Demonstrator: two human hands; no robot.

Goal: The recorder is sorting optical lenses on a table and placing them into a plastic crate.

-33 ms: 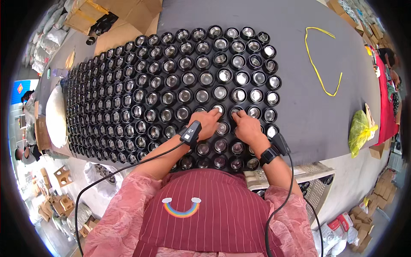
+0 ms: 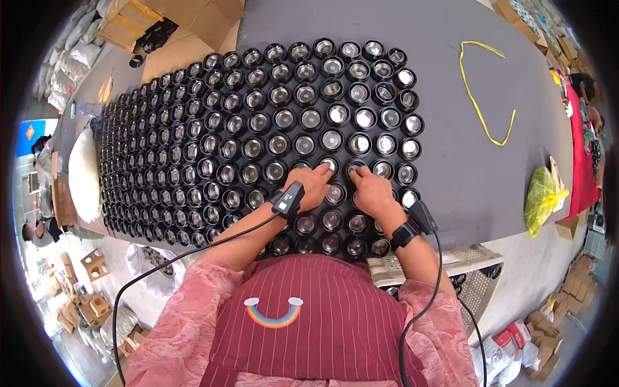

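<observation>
Many black round cap-like pieces (image 2: 284,118) with shiny silver centres stand in close rows on the grey table (image 2: 432,39). My left hand (image 2: 311,186) has its fingers curled together, the tips at the bright middle of one black round piece (image 2: 327,162). Just to its right, my right hand (image 2: 375,193) is bent the same way, fingertips down on a neighbouring black round piece (image 2: 353,164). Both pieces sit among the rows and are partly covered by my fingers. Another black round piece (image 2: 335,193) shows between the two hands.
A yellow strap (image 2: 476,103) lies on the right of the table, with a yellow plastic bag (image 2: 543,200) by the edge. An opened cardboard box (image 2: 200,26) stands at the far left. A pale perforated crate (image 2: 477,261) is below the near edge. Black cables (image 2: 187,257) run from my wrists.
</observation>
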